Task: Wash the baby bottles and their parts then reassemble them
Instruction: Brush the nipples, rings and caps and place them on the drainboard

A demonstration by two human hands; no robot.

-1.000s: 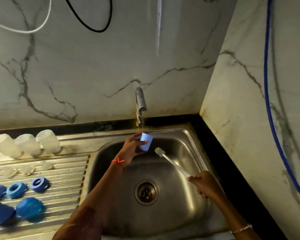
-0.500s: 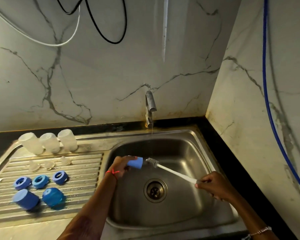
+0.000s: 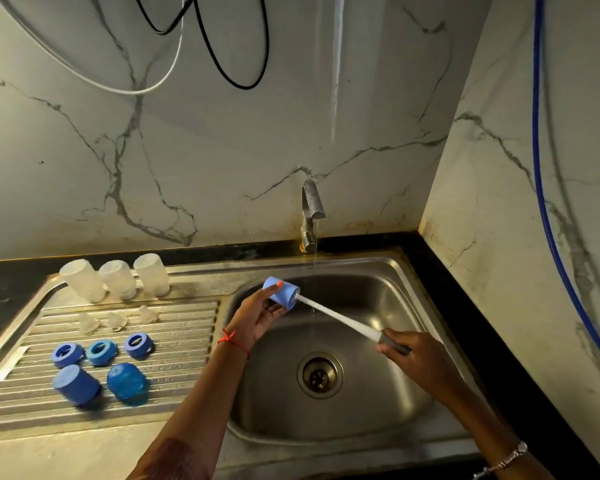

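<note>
Over the far left of the sink (image 3: 388, 306), the left hand (image 3: 257, 320) grips a blue cap (image 3: 281, 293) on its side, while the right hand (image 3: 416, 355) clasps the handle of a brush (image 3: 340, 318) whose head sits inside the cap's mouth. A thin stream falls from the tap (image 3: 311, 209) just right of the cap. On the drainboard (image 3: 187, 341) to the left stand three clear bottles (image 3: 115, 278), with blue rings (image 3: 101, 353) nearer.

A thin white cable (image 3: 132, 93) and a black cable (image 3: 243, 87) are hanging in loops against the white grey-veined marble wall (image 3: 222, 150), while a blue hose (image 3: 535, 98) is running down the right-hand wall above the black stone countertop (image 3: 454, 306).
</note>
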